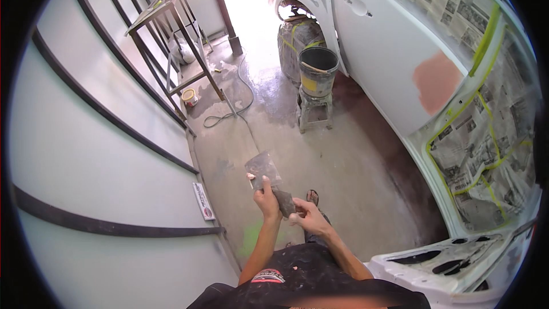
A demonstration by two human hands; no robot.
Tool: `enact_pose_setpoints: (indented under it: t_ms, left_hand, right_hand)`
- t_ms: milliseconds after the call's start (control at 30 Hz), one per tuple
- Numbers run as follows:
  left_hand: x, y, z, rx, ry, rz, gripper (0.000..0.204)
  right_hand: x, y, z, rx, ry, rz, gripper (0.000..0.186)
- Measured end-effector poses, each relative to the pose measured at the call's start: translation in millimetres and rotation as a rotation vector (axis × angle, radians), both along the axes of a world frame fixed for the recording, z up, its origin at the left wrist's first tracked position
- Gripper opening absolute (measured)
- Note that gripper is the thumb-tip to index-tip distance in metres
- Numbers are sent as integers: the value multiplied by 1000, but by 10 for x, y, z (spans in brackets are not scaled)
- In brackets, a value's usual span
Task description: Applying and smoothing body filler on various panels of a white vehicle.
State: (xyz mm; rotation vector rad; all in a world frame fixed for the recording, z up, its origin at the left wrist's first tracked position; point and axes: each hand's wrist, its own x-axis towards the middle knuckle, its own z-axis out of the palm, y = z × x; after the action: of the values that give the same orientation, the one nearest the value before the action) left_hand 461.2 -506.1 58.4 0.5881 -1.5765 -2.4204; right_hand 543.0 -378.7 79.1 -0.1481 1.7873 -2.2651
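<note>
My left hand (267, 200) is closed on a thin, grey, smeared flat plate (262, 167), its thumb lying on top. A small pinkish lump (250, 177) sits at the plate's left edge. Between my two hands is a dark grey, roughly rectangular flat piece (285, 203); whether it is sandpaper or a spreader I cannot make out. My right hand (309, 216) pinches the right edge of this dark piece, fingers bent. Both hands are in front of my body, above the concrete floor.
On the right stands a white car body (383, 40) with a pinkish patch (437, 83) and newspaper masking (469, 160). Ahead, a black bucket (317, 71) rests on a stool (314, 115). At left are a metal stand (189, 83), a small tub (189, 97), a hose (251, 92) and a wall panel (108, 166).
</note>
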Motion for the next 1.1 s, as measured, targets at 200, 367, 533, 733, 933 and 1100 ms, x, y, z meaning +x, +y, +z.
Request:
enact_pose_setpoints:
  t_ms: [200,367,533,733,933,1100]
  left_hand:
    - [-826,118,-89,-44,-57,119,32]
    - [-1456,-115,-120,-15,-105,88,31]
    - [-1887,-346,-111,94,-210,226,23]
    - [-2462,-345,-202,269,-330,221,30]
    - [-3714,-544,-575,295,-276,-22,46]
    - [-4937,-715,-485,81,-139,-163,46]
  right_hand:
    - [-1105,361,-50,249,115,32,26]
    - [-2025,874,128,222,-115,183,22]
    - [-2990,1250,63,255,-156,205,30]
    - [-4056,1182,96,158,-122,128,36]
    - [-5046,969,27,38,-143,28,36]
    - [-5798,931,266,25,-164,-147,34]
